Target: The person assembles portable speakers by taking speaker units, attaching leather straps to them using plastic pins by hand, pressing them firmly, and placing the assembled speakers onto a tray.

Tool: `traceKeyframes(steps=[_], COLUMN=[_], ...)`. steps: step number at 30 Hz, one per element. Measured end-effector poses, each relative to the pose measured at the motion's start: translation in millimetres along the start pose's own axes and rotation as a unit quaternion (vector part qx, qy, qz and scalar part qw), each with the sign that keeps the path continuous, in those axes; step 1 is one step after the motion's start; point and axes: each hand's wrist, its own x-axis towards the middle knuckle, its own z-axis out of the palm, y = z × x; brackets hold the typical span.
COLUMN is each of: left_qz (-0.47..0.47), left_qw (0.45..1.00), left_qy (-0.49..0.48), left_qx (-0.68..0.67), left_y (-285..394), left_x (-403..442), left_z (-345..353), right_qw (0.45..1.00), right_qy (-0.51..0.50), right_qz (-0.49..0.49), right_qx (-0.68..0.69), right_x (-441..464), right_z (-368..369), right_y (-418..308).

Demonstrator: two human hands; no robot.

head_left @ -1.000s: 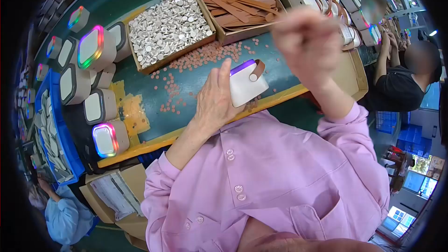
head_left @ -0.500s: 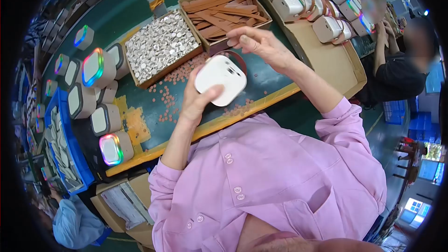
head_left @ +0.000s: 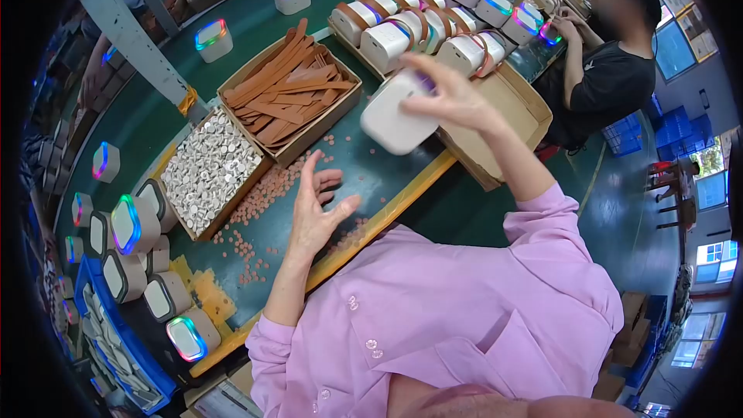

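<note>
My right hand (head_left: pixel 457 97) grips a white rounded box-shaped device (head_left: pixel 398 114), slightly blurred, with a purple glow near my fingers. It is held above the green table's front edge, beside an open cardboard tray (head_left: pixel 495 128). My left hand (head_left: pixel 313 213) is empty over the table, fingers spread and curved. Behind it lie small reddish-brown discs (head_left: pixel 267 186). A box of brown straps (head_left: pixel 290 93) and a box of white round caps (head_left: pixel 210 170) stand beyond my left hand.
White devices with brown straps (head_left: pixel 387 42) fill the tray's far end. Lit devices (head_left: pixel 131 224) and a blue bin (head_left: pixel 116 340) are at the left. A metal post (head_left: pixel 139 31) rises behind the boxes. A co-worker in black (head_left: pixel 611 70) sits at the right.
The white device has passed from my left hand to my right hand and moved right, near the tray. My left hand has let go and opened. The view has turned toward the right.
</note>
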Motion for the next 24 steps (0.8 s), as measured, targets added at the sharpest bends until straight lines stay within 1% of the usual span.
traceKeyframes(steps=[1, 2, 3, 4, 5, 8, 11, 12, 13, 15, 17, 18, 19, 21, 24], left_qz=[-0.017, -0.033, -0.050, -0.034, -0.041, -0.053, -0.032, -0.019, -0.005, 0.026, 0.036, 0.052, 0.064, 0.064, 0.058], left_qw=[1.000, 0.999, 0.999, 0.999, 0.999, 0.999, 0.998, 0.998, 0.996, 0.991, 0.989, 0.985, 0.981, 0.980, 0.982], left_qy=[-0.001, -0.002, -0.003, 0.002, -0.004, -0.003, 0.047, 0.064, 0.079, 0.124, 0.131, 0.131, 0.128, 0.132, 0.136], left_qx=[0.000, 0.001, 0.002, 0.004, 0.005, 0.006, 0.014, 0.022, 0.032, 0.036, 0.061, 0.095, 0.133, 0.131, 0.115], left_y=[-7, -13, -16, -16, -16, -19, -29, -36, -39, -45, -50, -46, -43, -47, -46], left_x=[2, 4, 5, 5, 6, 7, 3, 3, 3, 4, 6, 6, 6, 6, 5], left_z=[-3, -5, -7, -4, -5, -10, -25, -30, -36, -38, -38, -37, -37, -38, -40], right_qw=[0.993, 0.971, 0.956, 0.936, 0.911, 0.857, 0.817, 0.844, 0.852, 0.862, 0.872, 0.878, 0.887, 0.903, 0.927], right_qy=[0.056, 0.110, 0.119, 0.128, 0.136, 0.133, 0.133, 0.167, 0.166, 0.181, 0.175, 0.172, 0.146, 0.098, 0.009], right_qz=[-0.009, -0.017, 0.019, 0.055, 0.090, 0.110, 0.042, 0.010, -0.014, -0.110, -0.210, -0.244, -0.235, -0.257, -0.235], right_qx=[-0.107, -0.212, -0.269, -0.324, -0.378, -0.486, -0.560, -0.510, -0.496, -0.461, -0.406, -0.375, -0.369, -0.330, -0.294], right_x=[4, 9, 16, 25, 30, 45, 61, 74, 88, 121, 162, 182, 200, 245, 314], right_z=[-15, -27, -35, -43, -45, -36, -26, -21, -19, -10, 7, 21, 35, 69, 127], right_y=[18, 35, 50, 63, 75, 93, 88, 82, 73, 49, 26, 14, -2, -14, -14])
